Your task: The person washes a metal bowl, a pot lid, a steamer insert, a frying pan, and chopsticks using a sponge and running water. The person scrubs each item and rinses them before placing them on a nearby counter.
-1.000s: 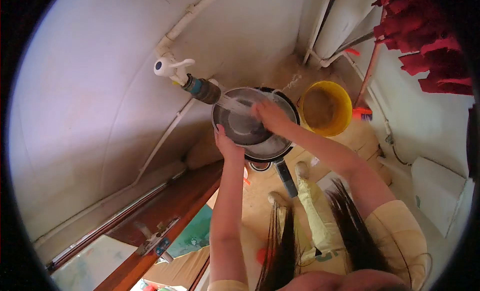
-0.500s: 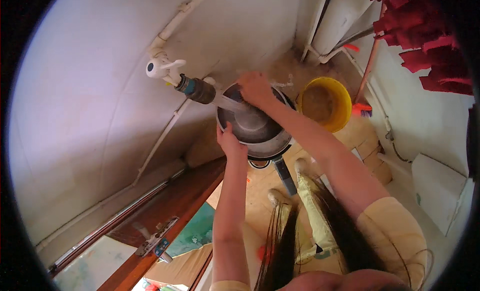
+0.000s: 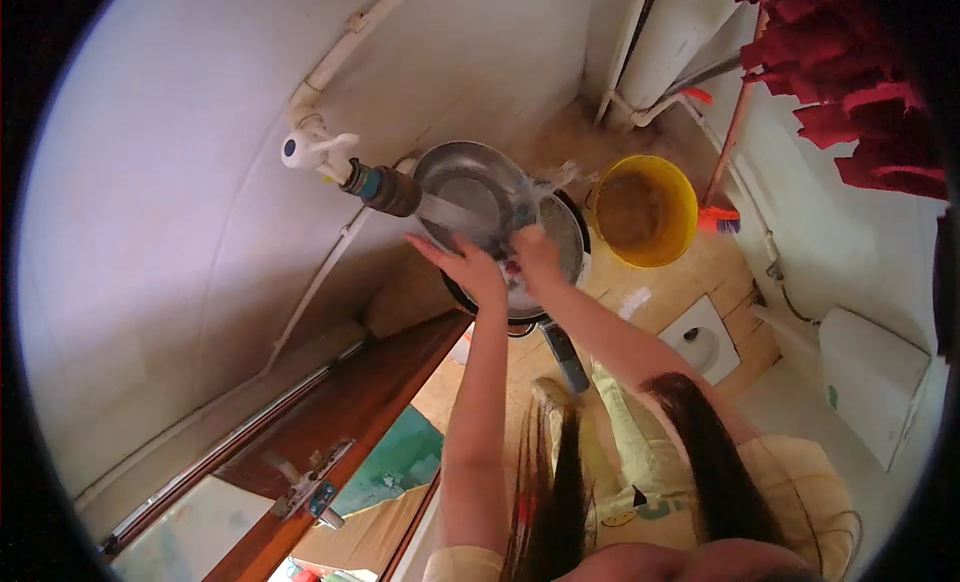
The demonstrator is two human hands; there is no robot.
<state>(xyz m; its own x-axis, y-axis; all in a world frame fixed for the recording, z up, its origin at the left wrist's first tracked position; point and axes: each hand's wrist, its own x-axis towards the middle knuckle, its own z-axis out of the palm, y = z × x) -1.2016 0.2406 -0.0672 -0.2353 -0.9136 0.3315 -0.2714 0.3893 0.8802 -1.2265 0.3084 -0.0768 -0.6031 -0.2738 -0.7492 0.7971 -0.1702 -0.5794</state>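
Under the running tap (image 3: pixel 385 189), a round silvery metal bowl (image 3: pixel 465 177) is tilted, and water streams into it. My left hand (image 3: pixel 475 272) lies at the bowl's near edge, its fingers stretched toward the wall. My right hand (image 3: pixel 537 257) is closed at the bowl's near right rim, slightly blurred, and its fingertips are partly hidden. Beneath the bowl sits a wide pan (image 3: pixel 570 237) with a dark rim and wet inside. Its dark handle (image 3: pixel 567 360) points toward me. A small reddish spot between my hands is too unclear to name.
To the right on the tiled floor stands a yellow bucket (image 3: pixel 648 212) holding brownish water. A broom (image 3: pixel 722 220) leans behind it. Nearer is a white floor drain basin (image 3: pixel 703 340). A wooden door (image 3: pixel 345 452) stands at lower left. Dark red cloth (image 3: pixel 850 72) hangs at upper right.
The bowl has shifted up and left and now tilts, showing more of the pan below. My right hand has come out of the bowl toward me. My left fingers have stretched out.
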